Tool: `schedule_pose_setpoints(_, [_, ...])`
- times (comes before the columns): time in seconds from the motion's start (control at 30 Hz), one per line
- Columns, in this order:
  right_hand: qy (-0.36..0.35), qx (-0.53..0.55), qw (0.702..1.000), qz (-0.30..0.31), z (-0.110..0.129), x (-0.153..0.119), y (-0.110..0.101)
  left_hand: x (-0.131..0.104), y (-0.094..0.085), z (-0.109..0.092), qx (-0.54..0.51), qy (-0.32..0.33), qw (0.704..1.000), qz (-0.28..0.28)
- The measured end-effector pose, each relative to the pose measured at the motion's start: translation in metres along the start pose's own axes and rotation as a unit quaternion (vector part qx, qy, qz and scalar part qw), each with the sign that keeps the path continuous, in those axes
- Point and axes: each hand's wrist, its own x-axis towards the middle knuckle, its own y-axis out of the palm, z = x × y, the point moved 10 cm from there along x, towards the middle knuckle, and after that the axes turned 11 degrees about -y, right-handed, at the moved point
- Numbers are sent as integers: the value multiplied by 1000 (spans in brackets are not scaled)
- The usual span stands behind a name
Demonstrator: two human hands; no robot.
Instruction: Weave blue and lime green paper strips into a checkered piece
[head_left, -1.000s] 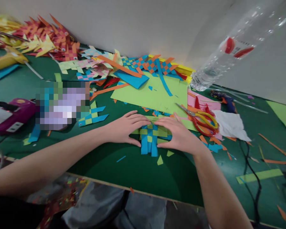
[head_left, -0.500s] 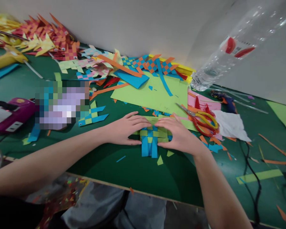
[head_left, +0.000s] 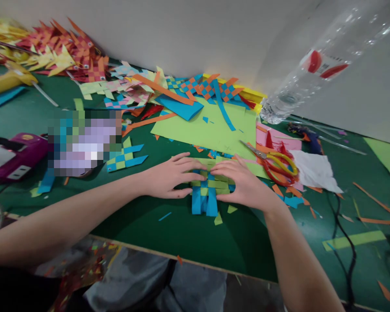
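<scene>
Blue and light-green paper strips woven into a small checkered piece [head_left: 204,184] lie on the green table between my hands. Loose blue strip ends hang from the weave toward me, and green ends stick out to the right. My left hand [head_left: 169,175] grips its left side, fingertips on top and thumb at the lower edge. From the right, my right hand [head_left: 245,182] holds it between curved fingers and thumb. The fingers hide part of the weave. A finished blue-and-green woven paper fish [head_left: 125,159] rests left of my left hand.
Scissors [head_left: 273,162] with yellow and red handles lie beyond my right hand, beside a white tissue [head_left: 316,170]. Green paper sheets [head_left: 208,130] are behind the weave. A plastic bottle [head_left: 312,69] leans at right. A yellow glue gun [head_left: 14,78] and purple power strip [head_left: 22,156] are left.
The blue strip ends have spread a little and shifted slightly toward me. My left fingers and thumb have moved slightly over the weave; my right hand has hardly moved.
</scene>
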Motion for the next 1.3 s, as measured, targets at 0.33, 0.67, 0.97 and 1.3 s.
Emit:
schedule_pose_setpoints(0.33, [-7,-3,1000,3,2,1,1,1,5,5,41,-14,999,4])
schedule_pose_setpoints(0.67, [-5,-5,1000,12,2,0,2,0,5,4,24,-12,1000,9])
schedule_pose_setpoints(0.97, [-6,-1,1000,9,1,1,1,1,7,3,26,-9,1000,9])
schedule_pose_setpoints(1.3, [-10,1,1000,5,1,0,2,3,7,6,10,-36,999,1])
